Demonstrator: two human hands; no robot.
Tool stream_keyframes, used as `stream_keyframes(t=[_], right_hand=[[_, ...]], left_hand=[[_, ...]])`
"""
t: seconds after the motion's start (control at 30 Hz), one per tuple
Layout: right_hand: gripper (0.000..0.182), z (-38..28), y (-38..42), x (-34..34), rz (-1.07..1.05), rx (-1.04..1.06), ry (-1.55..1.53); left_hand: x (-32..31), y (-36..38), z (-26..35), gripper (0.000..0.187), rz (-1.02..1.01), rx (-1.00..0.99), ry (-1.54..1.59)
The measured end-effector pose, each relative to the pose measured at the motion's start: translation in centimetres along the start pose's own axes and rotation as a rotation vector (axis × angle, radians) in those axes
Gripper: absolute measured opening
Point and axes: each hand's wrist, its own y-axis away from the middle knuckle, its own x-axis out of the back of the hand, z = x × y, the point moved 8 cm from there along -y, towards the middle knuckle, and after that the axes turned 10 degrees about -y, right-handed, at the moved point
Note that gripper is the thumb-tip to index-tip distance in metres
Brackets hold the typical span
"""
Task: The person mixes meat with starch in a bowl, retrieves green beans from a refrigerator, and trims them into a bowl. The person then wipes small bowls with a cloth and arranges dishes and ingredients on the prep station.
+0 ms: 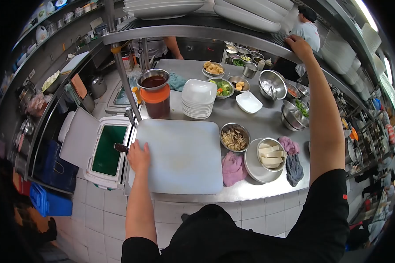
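Note:
My left hand [139,157] lies on the left edge of a white cutting board [182,153], fingers spread and pointing away from me. Right beside it, the dark handle of a tool, perhaps a knife [121,147], juts out past the board; its other end is hidden. Raised high on the right, my right hand [299,47] has its fingers hooked over the edge of the steel overhead shelf [197,31]. A bowl of sliced mushrooms [235,137] and a pink cloth [234,168] sit just right of the board.
Behind the board stand a red-brown container [156,104] and stacked white dishes [198,98]. A bowl of white blocks [271,154] rests on a plate to the right. Left of the counter is an open-lidded bin [112,149]. A co-worker [306,30] stands far right.

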Motion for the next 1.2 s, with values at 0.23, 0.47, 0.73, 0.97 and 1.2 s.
stream_keyframes(t=[0.23, 0.47, 0.73, 0.97, 1.2], right_hand=[[0.041, 0.38, -0.14, -0.04, 0.013, 0.004, -0.019], [0.039, 0.29, -0.01, 0.19, 0.048, 0.025, -0.010], [0.040, -0.05, 0.11, 0.40, 0.015, 0.000, -0.023], [0.043, 0.45, -0.10, 0.15, 0.007, -0.015, -0.027], [0.043, 0.54, 0.09, 0.31, 0.031, -0.052, -0.020]], left_hand=[[-0.33, -0.10, -0.31, 0.049, 0.033, -0.017, 0.004], [-0.35, -0.08, -0.32, 0.047, 0.089, -0.024, -0.004], [-0.06, 0.06, -0.24, 0.048, 0.059, -0.018, 0.011], [0.16, 0.38, -0.07, 0.047, 0.084, -0.018, 0.002], [-0.34, 0.07, -0.25, 0.047, 0.073, -0.022, -0.003]])
